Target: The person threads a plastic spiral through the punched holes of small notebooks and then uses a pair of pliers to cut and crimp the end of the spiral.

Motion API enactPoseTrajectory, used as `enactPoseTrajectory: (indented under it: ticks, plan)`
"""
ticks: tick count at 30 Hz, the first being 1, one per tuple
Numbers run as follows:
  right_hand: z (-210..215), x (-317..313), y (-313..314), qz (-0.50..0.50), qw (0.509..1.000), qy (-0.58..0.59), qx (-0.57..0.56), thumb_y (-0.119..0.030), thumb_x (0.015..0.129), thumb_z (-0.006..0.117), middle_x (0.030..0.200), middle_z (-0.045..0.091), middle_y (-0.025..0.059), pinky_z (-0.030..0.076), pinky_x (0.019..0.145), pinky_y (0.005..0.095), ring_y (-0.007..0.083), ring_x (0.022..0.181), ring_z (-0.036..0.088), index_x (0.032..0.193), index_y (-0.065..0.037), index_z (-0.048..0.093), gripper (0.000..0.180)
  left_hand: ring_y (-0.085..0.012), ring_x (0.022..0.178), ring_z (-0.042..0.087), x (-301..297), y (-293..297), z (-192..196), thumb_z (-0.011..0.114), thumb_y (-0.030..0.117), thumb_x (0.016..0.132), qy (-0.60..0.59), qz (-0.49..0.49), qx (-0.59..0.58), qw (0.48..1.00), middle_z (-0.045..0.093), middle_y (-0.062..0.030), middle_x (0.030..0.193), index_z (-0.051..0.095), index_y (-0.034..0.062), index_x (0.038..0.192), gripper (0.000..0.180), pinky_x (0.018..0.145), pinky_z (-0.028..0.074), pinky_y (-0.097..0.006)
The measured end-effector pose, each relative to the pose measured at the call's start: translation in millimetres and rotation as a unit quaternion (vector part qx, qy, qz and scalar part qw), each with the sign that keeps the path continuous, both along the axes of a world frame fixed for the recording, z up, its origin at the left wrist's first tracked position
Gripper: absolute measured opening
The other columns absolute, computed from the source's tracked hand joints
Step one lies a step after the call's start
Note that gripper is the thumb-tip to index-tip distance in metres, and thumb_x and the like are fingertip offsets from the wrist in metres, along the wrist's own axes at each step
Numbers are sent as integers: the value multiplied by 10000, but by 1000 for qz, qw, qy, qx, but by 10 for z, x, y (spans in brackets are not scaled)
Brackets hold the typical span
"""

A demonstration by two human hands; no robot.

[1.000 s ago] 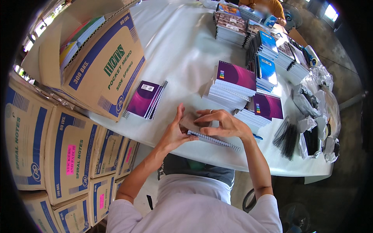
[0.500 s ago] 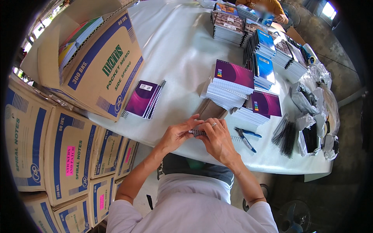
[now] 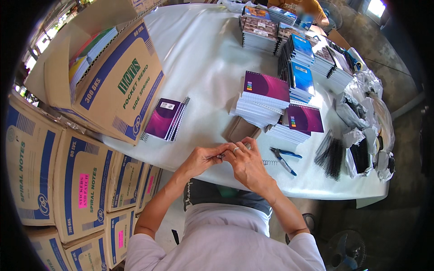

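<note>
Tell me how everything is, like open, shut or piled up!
Big cardboard box: top open, things inside
Left hand: fingers pinched together
Right hand: fingers bent, grip partly hidden
Thin wire coil: one end sticking out
Pliers: handles spread apart
Purple notebooks: shut, piled
Blue notebooks: shut, stacked
Black coils: loose, heaped
Fan: running or not, cannot tell

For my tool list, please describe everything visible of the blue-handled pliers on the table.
The pliers have a small dark, metal-looking head and two blue handles, spread apart. They lie on the white table cover, right of the right hand, head toward the picture's upper left, one handle pointing right, the other lower right. No hand touches them. A wire coil ends close beside them. Whether the jaws gape, I cannot tell.
</note>
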State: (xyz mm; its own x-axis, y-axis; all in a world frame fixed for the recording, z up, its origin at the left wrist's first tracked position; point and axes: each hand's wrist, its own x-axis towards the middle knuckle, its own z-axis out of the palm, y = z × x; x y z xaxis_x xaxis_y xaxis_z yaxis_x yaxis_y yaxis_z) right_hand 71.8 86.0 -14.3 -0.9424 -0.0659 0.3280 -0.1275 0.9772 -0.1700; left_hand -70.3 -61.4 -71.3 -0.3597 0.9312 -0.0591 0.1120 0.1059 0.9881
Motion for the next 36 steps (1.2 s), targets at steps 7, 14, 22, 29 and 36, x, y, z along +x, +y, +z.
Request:
enactPoseTrajectory:
  ticks: [7,14,22,29,36]
  plan:
    - [80,254,100,-74,997,-3,-34,-166,810,731,1143,617,85,358,1035,493,257,1047,587,1099,-36,644,329,-151,1056,660,161,195,193,708,19,859,138,3,106,985,677,-105,1249,581,73,1352,512,963,519,-314]
    - [-176,1133,765,-312,949,17,-36,-194,816,741,1293,529,170,343,1065,544,356,1195,494,1290,-57,547,531,-256,1101,671,131,27,821,724,139,865,269,136,151,941,651,-127,1279,559,44,1366,537,959,529,-367]
    - [-386,1133,410,-276,951,28,-140,-153,819,683,1082,534,183,444,882,447,340,999,527,1282,-95,589,476,-352,1156,630,514,381,162,712,223,878,555,130,43,821,612,-125,1334,505,93,1419,595,893,558,-383]
    - [-142,905,-8,-179,972,34,-147,-220,827,713,1085,532,146,463,811,409,289,953,527,1292,-130,613,484,-359,1141,634,594,386,187,724,224,863,561,150,23,814,617,-110,1329,505,135,1424,609,837,572,-390]
    - [22,868,55,-169,895,-139,-388,-199,907,642,969,584,168,497,791,390,296,881,578,1235,-77,630,351,-335,1147,634,610,375,175,741,220,839,572,153,4,806,617,-50,1339,504,159,1425,634,815,574,-379]
